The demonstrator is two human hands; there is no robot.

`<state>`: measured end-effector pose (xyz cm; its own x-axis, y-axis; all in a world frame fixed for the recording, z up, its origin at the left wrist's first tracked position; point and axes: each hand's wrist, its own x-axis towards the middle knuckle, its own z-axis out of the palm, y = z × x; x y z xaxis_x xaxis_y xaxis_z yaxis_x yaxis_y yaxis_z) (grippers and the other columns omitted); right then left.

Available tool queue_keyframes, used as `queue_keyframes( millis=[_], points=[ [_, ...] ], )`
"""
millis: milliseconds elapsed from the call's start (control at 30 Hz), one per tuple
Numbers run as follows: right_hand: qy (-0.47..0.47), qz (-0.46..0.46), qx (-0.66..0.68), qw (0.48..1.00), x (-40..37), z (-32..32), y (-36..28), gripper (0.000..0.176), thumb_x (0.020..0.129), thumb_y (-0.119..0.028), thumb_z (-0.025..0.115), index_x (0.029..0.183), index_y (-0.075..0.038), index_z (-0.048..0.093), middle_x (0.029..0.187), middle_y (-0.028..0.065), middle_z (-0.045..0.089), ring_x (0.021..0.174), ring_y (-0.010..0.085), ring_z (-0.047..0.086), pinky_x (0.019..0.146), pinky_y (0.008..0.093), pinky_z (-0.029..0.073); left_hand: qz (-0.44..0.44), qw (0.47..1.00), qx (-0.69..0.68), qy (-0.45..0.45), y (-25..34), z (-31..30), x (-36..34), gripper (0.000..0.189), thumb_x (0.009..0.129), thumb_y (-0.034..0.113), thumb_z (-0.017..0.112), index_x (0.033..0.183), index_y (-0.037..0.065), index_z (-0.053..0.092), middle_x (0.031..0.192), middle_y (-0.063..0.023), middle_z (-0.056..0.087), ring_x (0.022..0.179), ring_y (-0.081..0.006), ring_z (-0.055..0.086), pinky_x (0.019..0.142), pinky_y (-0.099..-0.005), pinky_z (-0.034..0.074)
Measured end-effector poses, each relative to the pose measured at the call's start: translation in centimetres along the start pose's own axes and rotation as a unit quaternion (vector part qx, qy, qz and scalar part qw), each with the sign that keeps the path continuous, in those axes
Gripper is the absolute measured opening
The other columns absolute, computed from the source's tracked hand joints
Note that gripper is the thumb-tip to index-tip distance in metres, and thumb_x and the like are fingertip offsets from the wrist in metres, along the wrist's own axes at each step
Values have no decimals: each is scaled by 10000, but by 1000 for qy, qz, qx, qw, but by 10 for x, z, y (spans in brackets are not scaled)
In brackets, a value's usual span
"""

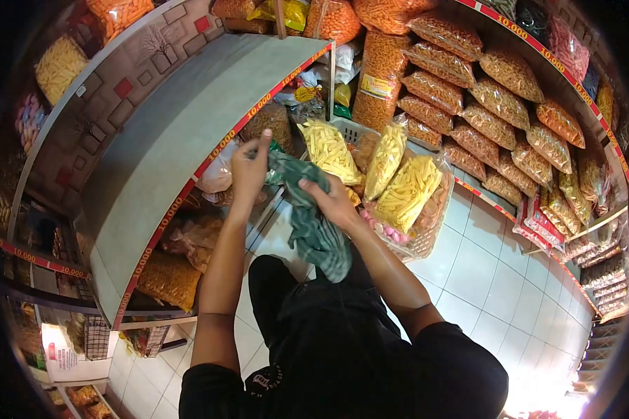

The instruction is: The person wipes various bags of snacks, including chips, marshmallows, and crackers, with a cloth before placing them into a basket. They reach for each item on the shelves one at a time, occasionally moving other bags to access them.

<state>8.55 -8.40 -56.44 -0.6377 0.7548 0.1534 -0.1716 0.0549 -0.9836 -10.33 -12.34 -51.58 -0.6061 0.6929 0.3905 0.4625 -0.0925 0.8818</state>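
Observation:
A dark green checked cloth (314,234) hangs crumpled in front of my body. My right hand (332,200) is closed around its middle, with the thumb lying over the fabric. My left hand (249,167) has its fingers curled at the cloth's upper end, one digit pointing up; the grip itself is partly hidden. Just beyond the hands, a light plastic basket (426,241) holds clear bags of pale yellow stick snacks (409,188) and some pink items (388,230). Another bag of yellow sticks (328,150) lies close to my right hand.
On my left runs a grey shelf (168,119) with red price strips along its edge. Filled snack bags (164,279) sit beneath it. Stacked bags of brown snacks (461,105) line the right-hand shelves. White floor tiles (482,265) show beside the basket.

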Motion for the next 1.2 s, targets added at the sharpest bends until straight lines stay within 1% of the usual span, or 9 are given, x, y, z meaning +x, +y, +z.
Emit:
queue_keyframes(
  millis=[67, 133, 267, 367, 600, 733, 767, 867, 1200],
  points=[
    [69, 24, 18, 997, -10, -11, 1, 433, 960, -361, 684, 1173, 15, 660, 1027, 59, 707, 928, 128, 619, 887, 306, 489, -166, 980, -44, -99, -14, 19, 4, 569, 971, 533, 609, 762, 4, 639, 644, 32, 504, 628, -82, 436, 584, -280, 368],
    [126, 43, 18, 991, -11, -30, 13, 434, 976, -380, 662, 1166, 11, 660, 1040, 58, 700, 941, 130, 615, 888, 307, 486, -151, 977, -35, -144, -52, 48, 7, 750, 895, 712, 568, 973, -23, 694, 792, -62, 635, 733, -165, 576, 664, -323, 463],
    [180, 97, 5, 979, -20, -58, 7, 471, 1009, -428, 600, 1211, -3, 628, 983, 32, 668, 868, 107, 586, 805, 270, 495, -381, 858, 31, -343, -119, 98, 20, 1138, 735, 867, 566, 1392, -58, 475, 1262, -267, 605, 1096, -389, 633, 847, -525, 517],
    [210, -5, -94, 973, -21, -70, 24, 452, 1016, -406, 594, 1228, -7, 595, 972, 60, 682, 846, 162, 620, 815, 305, 511, -421, 859, 22, -289, -174, 140, 29, 1336, 655, 856, 656, 1524, -66, 230, 1416, -290, 476, 1149, -373, 608, 877, -514, 517],
    [139, 23, -304, 942, -38, -88, -38, 434, 927, -293, 733, 1244, -35, 587, 894, 157, 705, 816, 214, 694, 741, 356, 526, -386, 858, -58, -334, -152, 148, 32, 966, 760, 539, 817, 1402, -46, 396, 1088, -180, 700, 947, -265, 711, 687, -426, 595],
    [138, -93, -334, 928, -24, -106, -43, 314, 884, -291, 782, 1023, -24, 693, 792, 136, 680, 666, 185, 643, 643, 325, 498, -356, 884, -187, -238, -142, 144, 10, 618, 862, 317, 780, 1338, 18, 522, 1143, -120, 684, 958, -226, 698, 776, -357, 590],
    [157, -89, -312, 933, -23, -103, -64, 313, 861, -308, 792, 902, -12, 700, 790, 160, 666, 700, 298, 643, 696, 382, 514, -349, 894, -183, -214, -152, 145, 5, 618, 870, 293, 772, 1357, 26, 501, 1178, -119, 667, 993, -221, 684, 804, -355, 582],
    [150, -62, -297, 941, -10, -110, -80, 296, 881, -282, 790, 955, -8, 707, 777, 74, 676, 679, 100, 607, 632, 297, 486, -352, 887, -217, -207, -156, 132, -4, 680, 873, 229, 767, 1414, 32, 406, 1284, -112, 604, 1102, -209, 623, 889, -367, 551],
    [-67, -140, -221, 963, 67, -55, -142, 573, 874, -267, 785, 1301, -38, 479, 1200, 159, 646, 1080, 211, 629, 958, 356, 474, -352, 711, -580, -185, -120, 45, -71, 488, 903, 312, 654, 1307, 63, 541, 1222, -126, 664, 1000, -278, 696, 930, -448, 565]
  ],
)
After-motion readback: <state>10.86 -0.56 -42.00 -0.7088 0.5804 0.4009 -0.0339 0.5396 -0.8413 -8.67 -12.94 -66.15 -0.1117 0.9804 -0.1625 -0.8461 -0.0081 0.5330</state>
